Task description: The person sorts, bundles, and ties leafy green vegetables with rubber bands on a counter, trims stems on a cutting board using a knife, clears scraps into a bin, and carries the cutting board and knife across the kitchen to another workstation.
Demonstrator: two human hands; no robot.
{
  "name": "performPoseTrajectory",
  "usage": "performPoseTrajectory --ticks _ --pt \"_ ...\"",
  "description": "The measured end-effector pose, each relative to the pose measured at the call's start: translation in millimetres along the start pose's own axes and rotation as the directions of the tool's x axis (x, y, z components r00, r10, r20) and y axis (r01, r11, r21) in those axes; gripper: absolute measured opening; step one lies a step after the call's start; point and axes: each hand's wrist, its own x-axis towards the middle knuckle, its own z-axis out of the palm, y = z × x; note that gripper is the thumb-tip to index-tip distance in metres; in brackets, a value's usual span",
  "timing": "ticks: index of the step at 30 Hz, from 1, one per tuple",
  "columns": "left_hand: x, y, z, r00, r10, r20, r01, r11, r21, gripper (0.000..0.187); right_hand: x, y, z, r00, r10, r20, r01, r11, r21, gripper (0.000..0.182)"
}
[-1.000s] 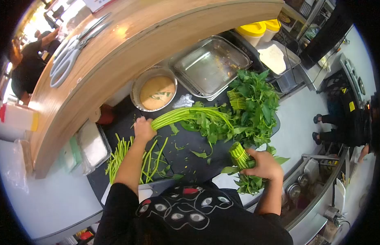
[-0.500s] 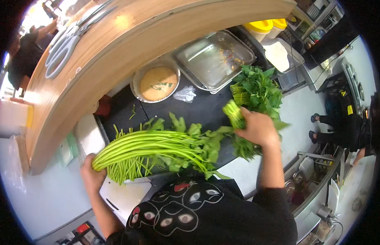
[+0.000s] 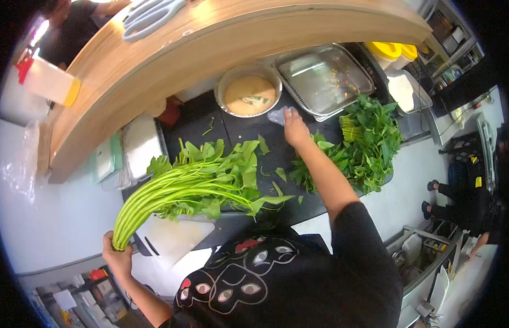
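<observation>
My left hand (image 3: 118,256) is closed round the stem ends of a long bunch of water spinach (image 3: 156,195). Its leaves spread to the right over the black work surface. At the middle of that surface, my right hand (image 3: 296,127) has its fingers on a crumpled piece of clear plastic (image 3: 277,115), beside a metal bowl (image 3: 221,104) of light brown liquid or paste. To the right of my right arm lies a pile of cut leafy greens (image 3: 369,142). A white cutting board (image 3: 170,238) lies under the bunch near my body.
A wire-edged metal tray (image 3: 325,76) stands behind the greens. A raised wooden shelf (image 3: 172,60) curves across the back, with grey scissors (image 3: 150,19) on it. Yellow-lidded tubs (image 3: 384,52) stand at back right. Other people are at the far left and right edges.
My right hand has let go of a small bundle of greens at the right and moved left to the plastic. My left hand has drawn the long bunch toward me, and the view has shifted.
</observation>
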Motion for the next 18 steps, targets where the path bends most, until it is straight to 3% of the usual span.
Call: performPoseTrajectory --ticks 1,4,7,9,11,15,17,18 --pt "-4.7 -12.4 -5.1 1.000 -0.020 -0.009 0.020 1.000 0.006 0.035 7.0 3.3 20.1 0.989 -0.020 -0.148 0.009 0.997 -0.073 0.057" --pt "-18.2 -43.9 -22.4 0.998 -0.057 -0.038 0.056 0.998 -0.021 0.035 6.5 -4.7 17.7 0.983 0.031 0.179 -0.028 0.999 -0.018 0.053" --pt "-32.7 -53.5 -45.8 0.997 -0.052 -0.060 0.052 0.999 -0.005 0.035 6.0 -18.6 2.0 0.953 -0.015 0.302 -0.081 0.949 0.304 0.049" --pt "-44.8 -49.7 -62.8 0.994 -0.066 -0.086 0.080 0.983 0.168 0.034 5.6 -20.6 21.2 0.845 -0.093 0.527 -0.365 0.621 0.694 0.036" --pt "-54.8 -64.5 -64.3 0.980 -0.066 -0.187 0.077 0.996 0.047 0.034 -12.8 -46.6 -16.1 0.689 -0.283 0.667 -0.663 0.126 0.738 0.029" --pt "-60.9 -97.3 -79.6 0.974 -0.110 -0.198 0.119 0.992 0.030 0.038 -26.3 -92.4 -36.1 0.614 -0.467 0.636 -0.724 -0.012 0.690 0.033" --pt "-59.2 -95.9 -80.0 0.976 -0.063 -0.209 0.090 0.988 0.122 0.039 -32.6 -112.4 -42.2 0.578 -0.527 0.623 -0.731 0.005 0.682 0.035" --pt "-58.2 -120.3 -82.7 0.972 -0.121 -0.199 0.129 0.991 0.026 0.040 -35.9 -120.5 -43.9 0.561 -0.554 0.615 -0.733 0.013 0.680 0.036"
